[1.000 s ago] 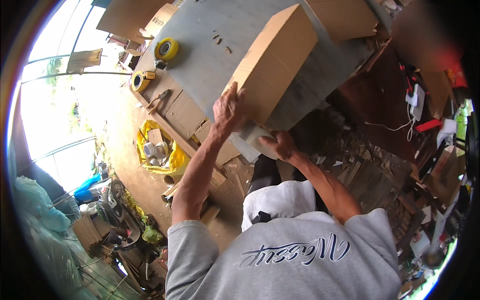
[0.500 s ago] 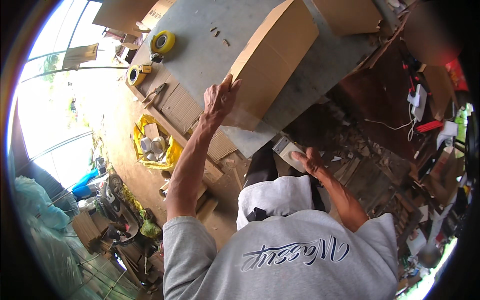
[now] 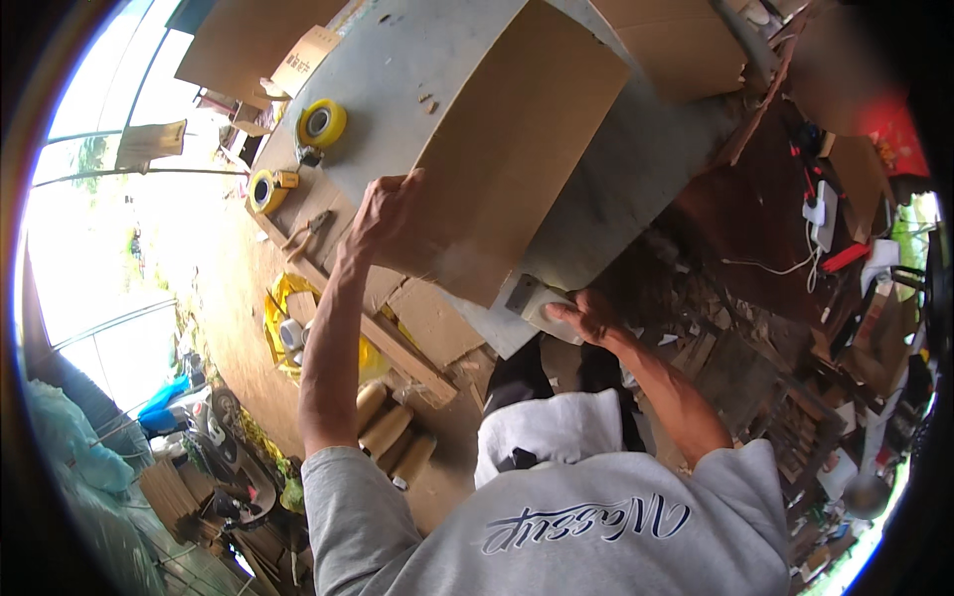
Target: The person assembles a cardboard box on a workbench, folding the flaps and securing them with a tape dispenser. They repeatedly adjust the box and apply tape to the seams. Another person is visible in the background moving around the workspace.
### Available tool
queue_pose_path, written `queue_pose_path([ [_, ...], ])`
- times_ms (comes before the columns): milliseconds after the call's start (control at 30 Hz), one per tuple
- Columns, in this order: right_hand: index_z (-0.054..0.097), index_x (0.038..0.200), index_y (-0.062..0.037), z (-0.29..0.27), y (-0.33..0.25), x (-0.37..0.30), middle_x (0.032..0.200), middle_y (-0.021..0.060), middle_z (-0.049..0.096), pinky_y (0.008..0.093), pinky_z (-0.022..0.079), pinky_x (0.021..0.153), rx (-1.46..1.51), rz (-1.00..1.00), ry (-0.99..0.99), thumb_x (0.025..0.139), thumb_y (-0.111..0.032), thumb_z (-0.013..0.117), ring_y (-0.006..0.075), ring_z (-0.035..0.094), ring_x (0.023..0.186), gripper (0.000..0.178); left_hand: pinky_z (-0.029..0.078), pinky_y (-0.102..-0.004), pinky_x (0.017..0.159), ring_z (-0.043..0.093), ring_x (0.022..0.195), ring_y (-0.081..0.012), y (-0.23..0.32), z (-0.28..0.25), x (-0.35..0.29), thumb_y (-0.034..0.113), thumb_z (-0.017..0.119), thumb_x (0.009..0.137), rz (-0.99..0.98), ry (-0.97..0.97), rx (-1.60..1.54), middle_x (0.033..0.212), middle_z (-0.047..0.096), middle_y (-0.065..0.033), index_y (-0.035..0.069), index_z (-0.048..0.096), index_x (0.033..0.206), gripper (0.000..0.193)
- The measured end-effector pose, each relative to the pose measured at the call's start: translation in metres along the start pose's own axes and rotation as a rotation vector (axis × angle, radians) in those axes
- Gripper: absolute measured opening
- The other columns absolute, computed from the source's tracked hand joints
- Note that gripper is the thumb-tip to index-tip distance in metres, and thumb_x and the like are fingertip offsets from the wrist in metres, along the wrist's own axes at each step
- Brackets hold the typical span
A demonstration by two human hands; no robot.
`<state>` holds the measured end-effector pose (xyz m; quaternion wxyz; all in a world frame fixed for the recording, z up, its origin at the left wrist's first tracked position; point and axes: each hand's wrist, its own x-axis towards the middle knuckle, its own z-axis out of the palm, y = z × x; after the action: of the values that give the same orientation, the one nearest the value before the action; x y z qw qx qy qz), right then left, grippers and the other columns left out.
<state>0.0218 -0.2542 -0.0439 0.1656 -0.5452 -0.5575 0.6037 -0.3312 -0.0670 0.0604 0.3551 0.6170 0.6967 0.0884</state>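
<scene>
A brown cardboard piece point(image 3: 522, 149) with a folded edge leans up over the grey tabletop point(image 3: 646, 169). My left hand point(image 3: 383, 214) is closed on its left edge, the thumb side hidden from view. Low by the cardboard's near corner, my right hand point(image 3: 588, 320) grips a pale boxy hand tool point(image 3: 547, 308) with a grey end. That end lies at or very close to the corner; I cannot tell whether they touch.
Yellow-rimmed tape rolls point(image 3: 321, 123) and pliers point(image 3: 308, 233) lie along the table's left side. A yellow bag point(image 3: 281, 298) and cardboard tubes point(image 3: 386, 432) are on the floor below. More cardboard point(image 3: 676, 50) rests at the far right. A white power strip point(image 3: 823, 214) hangs at right.
My left hand has moved left and slightly nearer, tilting the cardboard so its broad face shows. My right hand has brought the pale tool left, up to the cardboard's near corner.
</scene>
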Motion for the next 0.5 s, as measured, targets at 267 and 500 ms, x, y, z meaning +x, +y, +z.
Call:
queue_pose_path([
  [267,0.074,0.099,0.0030,0.057,-0.090,0.096,0.087,0.0200,0.075,0.0415,0.052,0.075,0.163,-0.126,-0.070,0.087,-0.048,0.071,0.0335,0.070,0.078,0.053,0.048,-0.0467,0.088,0.067,0.097,-0.0434,-0.094,-0.025,0.092,0.066,0.038,0.100,-0.079,0.269,-0.076,0.089,0.069,-0.0305,-0.005,0.071,0.095,0.077],
  [500,0.072,0.103,0.0057,0.034,-0.038,0.032,0.093,0.0248,0.072,0.0410,0.052,0.078,-0.139,-0.035,-0.145,0.086,-0.049,0.071,0.0359,0.070,0.085,0.058,0.053,-0.0451,0.081,0.069,0.093,-0.0373,-0.097,0.102,0.039,0.049,0.051,0.103,-0.012,0.056,-0.135,0.100,0.070,-0.0293,-0.004,0.069,0.110,0.056],
])
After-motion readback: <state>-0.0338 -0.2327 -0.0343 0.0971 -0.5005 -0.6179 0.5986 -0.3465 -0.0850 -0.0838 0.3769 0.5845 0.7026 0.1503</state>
